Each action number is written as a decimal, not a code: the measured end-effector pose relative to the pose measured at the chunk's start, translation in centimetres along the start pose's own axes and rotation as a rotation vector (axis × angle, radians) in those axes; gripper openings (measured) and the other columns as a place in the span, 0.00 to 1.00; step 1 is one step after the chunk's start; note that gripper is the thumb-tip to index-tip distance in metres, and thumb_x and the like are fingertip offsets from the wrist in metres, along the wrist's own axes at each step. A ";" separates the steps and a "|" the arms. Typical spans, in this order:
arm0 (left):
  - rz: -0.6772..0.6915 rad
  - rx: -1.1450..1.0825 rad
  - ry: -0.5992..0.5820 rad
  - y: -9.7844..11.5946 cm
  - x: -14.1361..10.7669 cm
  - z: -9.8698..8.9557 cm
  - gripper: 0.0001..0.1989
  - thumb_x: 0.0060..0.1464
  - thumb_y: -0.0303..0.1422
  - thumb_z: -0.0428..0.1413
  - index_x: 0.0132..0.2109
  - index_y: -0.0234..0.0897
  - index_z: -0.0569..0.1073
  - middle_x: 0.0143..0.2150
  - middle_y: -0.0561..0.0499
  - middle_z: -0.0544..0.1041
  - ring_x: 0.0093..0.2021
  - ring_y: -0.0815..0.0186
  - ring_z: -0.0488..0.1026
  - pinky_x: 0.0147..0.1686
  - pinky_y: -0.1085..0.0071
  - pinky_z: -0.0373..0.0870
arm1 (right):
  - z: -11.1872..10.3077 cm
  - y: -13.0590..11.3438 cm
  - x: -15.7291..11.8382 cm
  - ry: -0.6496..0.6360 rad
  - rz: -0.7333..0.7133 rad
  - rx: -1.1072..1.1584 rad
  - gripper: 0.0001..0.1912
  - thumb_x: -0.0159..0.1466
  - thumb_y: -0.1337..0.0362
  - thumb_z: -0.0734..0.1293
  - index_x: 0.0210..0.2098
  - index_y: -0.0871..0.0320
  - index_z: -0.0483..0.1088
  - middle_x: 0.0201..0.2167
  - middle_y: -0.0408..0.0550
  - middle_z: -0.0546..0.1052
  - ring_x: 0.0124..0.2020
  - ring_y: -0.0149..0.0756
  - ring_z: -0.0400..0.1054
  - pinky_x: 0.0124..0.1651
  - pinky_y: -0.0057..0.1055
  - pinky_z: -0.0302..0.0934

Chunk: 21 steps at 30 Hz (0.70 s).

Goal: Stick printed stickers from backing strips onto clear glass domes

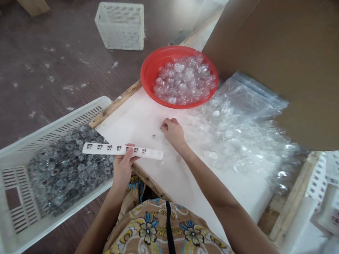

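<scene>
My left hand [123,160] grips a white strip of stickers [100,149] with a row of small dark printed figures, thumb on top. The strip lies across the table's near left edge. Over the white tabletop [127,116], my right hand [172,131] has its fingers curled together; whatever they may pinch is too small to make out. Just left of those fingers, one small printed piece [154,136] lies on the table. Beyond the right hand stands a red basin [146,76] filled with clear plastic domes [185,77].
A white slotted crate [105,102] at left holds many clear pieces with dark prints. Loose clear discs [227,134] and plastic bags [246,95] cover the table's right side. A cardboard box [286,63] rises behind them. Another white basket [123,26] stands on the floor.
</scene>
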<state>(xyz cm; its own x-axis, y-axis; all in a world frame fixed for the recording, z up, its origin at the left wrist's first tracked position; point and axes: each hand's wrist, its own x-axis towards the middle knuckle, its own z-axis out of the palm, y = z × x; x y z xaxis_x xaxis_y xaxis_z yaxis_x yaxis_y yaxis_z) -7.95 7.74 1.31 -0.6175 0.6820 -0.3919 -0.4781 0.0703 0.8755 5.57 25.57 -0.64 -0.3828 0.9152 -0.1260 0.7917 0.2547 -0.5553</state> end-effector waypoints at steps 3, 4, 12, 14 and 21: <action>0.005 0.002 -0.007 0.0 -0.1 0.1 0.13 0.48 0.40 0.65 0.37 0.37 0.78 0.34 0.52 0.75 0.34 0.69 0.75 0.33 0.73 0.78 | -0.6 0.0 -0.3 -0.006 0.015 0.017 0.17 0.63 0.70 0.64 0.51 0.57 0.69 0.38 0.50 0.77 0.36 0.39 0.70 0.40 0.33 0.60; 0.008 0.002 -0.007 0.0 -0.1 0.1 0.13 0.48 0.40 0.66 0.37 0.37 0.78 0.34 0.52 0.75 0.34 0.69 0.75 0.33 0.73 0.78 | -0.9 -0.1 -0.7 0.008 0.007 0.025 0.20 0.63 0.71 0.63 0.54 0.57 0.67 0.37 0.50 0.78 0.38 0.40 0.71 0.41 0.34 0.60; 0.050 0.085 0.011 -0.3 -0.6 0.7 0.14 0.48 0.41 0.65 0.38 0.36 0.78 0.33 0.52 0.77 0.33 0.68 0.75 0.34 0.71 0.77 | 0.3 -3.4 -8.2 -0.140 -0.387 0.356 0.02 0.64 0.65 0.68 0.36 0.55 0.73 0.33 0.46 0.77 0.36 0.34 0.70 0.41 0.31 0.62; 0.054 0.096 0.021 -0.4 -0.6 0.7 0.14 0.48 0.41 0.65 0.38 0.36 0.78 0.34 0.51 0.77 0.33 0.67 0.75 0.33 0.71 0.77 | 0.8 -3.7 -9.2 -0.040 -0.450 0.348 0.05 0.66 0.66 0.65 0.34 0.55 0.73 0.35 0.48 0.77 0.40 0.36 0.69 0.45 0.34 0.62; 0.057 0.057 0.027 -0.6 -0.3 0.4 0.13 0.49 0.40 0.65 0.38 0.37 0.78 0.35 0.52 0.76 0.33 0.69 0.75 0.33 0.72 0.77 | -1.4 0.3 -5.7 0.026 -0.055 0.625 0.04 0.60 0.64 0.66 0.29 0.56 0.70 0.27 0.43 0.73 0.28 0.31 0.66 0.33 0.29 0.61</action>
<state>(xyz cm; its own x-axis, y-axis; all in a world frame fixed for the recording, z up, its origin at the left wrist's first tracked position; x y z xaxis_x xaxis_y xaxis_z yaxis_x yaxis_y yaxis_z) -7.26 7.77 1.01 -0.6597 0.6664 -0.3475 -0.4059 0.0733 0.9110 8.66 20.90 0.99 -0.3968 0.9154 -0.0679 0.3406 0.0781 -0.9370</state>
